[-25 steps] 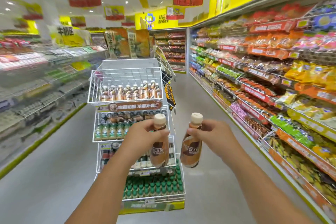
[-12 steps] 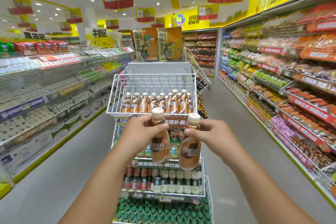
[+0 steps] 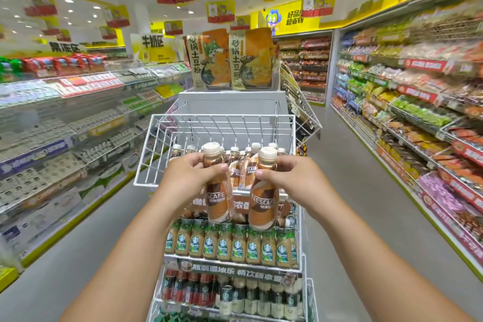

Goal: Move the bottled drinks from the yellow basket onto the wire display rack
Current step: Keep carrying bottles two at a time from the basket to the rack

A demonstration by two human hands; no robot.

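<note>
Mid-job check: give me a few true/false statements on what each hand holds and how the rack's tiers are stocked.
1. Each hand holds one coffee bottle. True: left hand grips the left bottle, right hand the right bottle.
2. The top basket is empty. False: capped bottles already stand in it.
3. The held bottles are capless. False: both have beige caps.
4. The tier below holds green-labelled bottles. True.

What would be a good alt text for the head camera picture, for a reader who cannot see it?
Two hands each hold a brown Nescafe bottle by its neck, left hand with left bottle, right hand with right bottle, in front of the top basket of a white wire display rack. Similar bottles already stand in that basket, with other bottled drinks on tiers below.
</note>
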